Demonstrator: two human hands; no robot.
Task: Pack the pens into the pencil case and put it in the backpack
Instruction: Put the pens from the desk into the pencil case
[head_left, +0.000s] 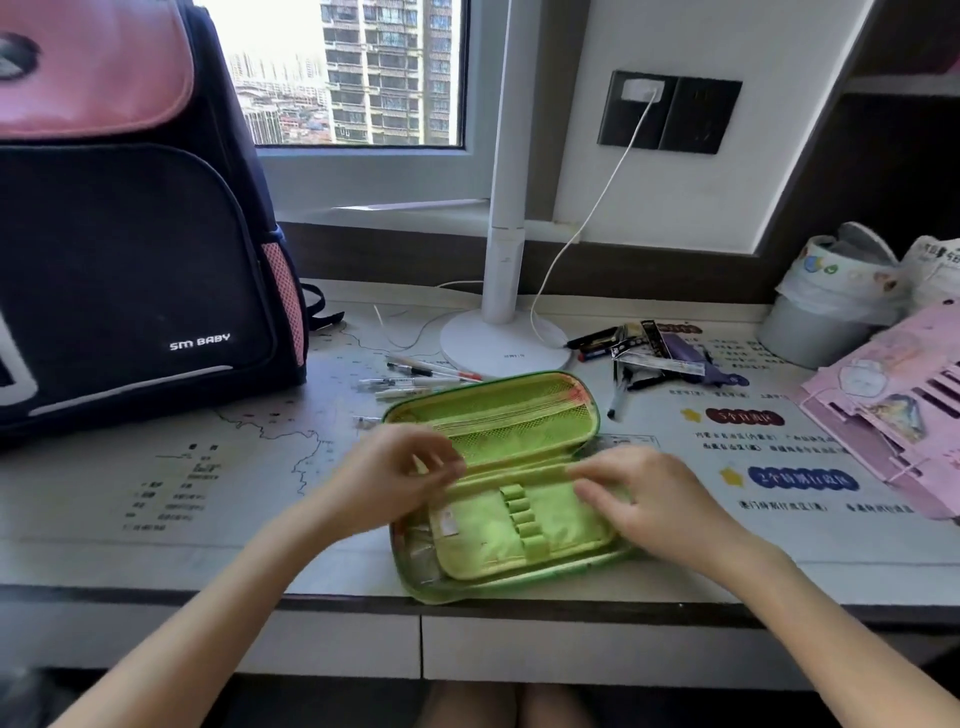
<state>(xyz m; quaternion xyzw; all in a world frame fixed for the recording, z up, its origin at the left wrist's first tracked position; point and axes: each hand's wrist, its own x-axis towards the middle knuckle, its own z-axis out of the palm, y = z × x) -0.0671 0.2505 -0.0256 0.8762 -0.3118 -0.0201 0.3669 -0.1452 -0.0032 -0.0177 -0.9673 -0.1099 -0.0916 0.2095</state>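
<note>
A green pencil case (498, 535) lies open flat on the desk in front of me, its mesh-pocket lid at the back and a flap with elastic loops at the front. My left hand (395, 478) rests on the case's left edge with fingers curled. My right hand (654, 499) lies on the case's right side, fingertips on the middle flap. Neither hand holds a pen. Several pens (421, 376) lie loose just behind the case. The dark backpack (135, 260) with a pink flap stands upright at the left, flap down.
A white desk lamp (506, 343) stands behind the case, its cable running to a wall socket. More pens and packaging (649, 348) lie at the back right. A lined bin (826, 306) and pink paper craft (893, 410) crowd the right. The desk edge (311, 603) is close to me.
</note>
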